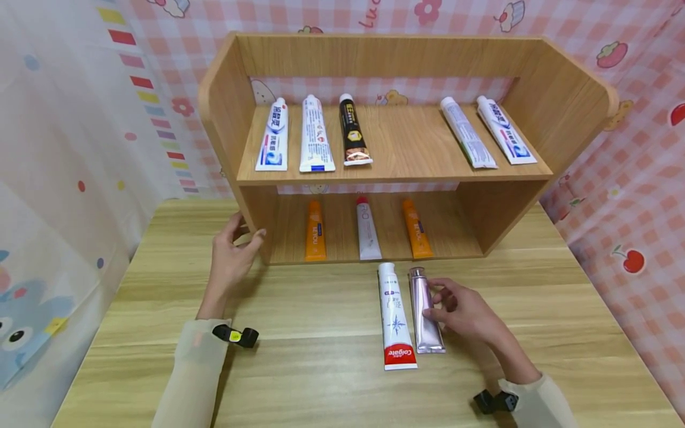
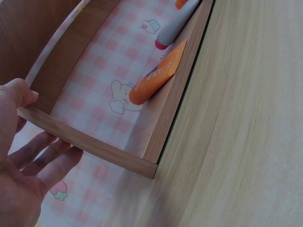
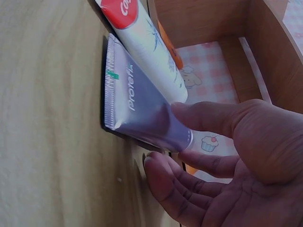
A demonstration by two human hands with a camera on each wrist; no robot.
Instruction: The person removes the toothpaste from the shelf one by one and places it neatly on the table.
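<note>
My left hand [image 1: 232, 249] grips the left side panel of a wooden two-tier shelf [image 1: 396, 181], thumb on the inner side and fingers on the outer, as the left wrist view shows. With thumb and index finger, my right hand [image 1: 462, 309] pinches a shiny pale purple tube [image 1: 427, 318] near its cap end. That tube lies on the table in front of the shelf, and its cap points toward the shelf. Close beside it on the left lies a white and red Colgate toothpaste tube [image 1: 395, 321].
On the upper tier lie several toothpaste tubes, among them a black one [image 1: 353, 134] and a white one [image 1: 316, 137]. The lower tier holds two orange tubes [image 1: 316, 232] and a grey tube with a red cap [image 1: 367, 232]. Checked cloth hangs behind the wooden table [image 1: 310, 380].
</note>
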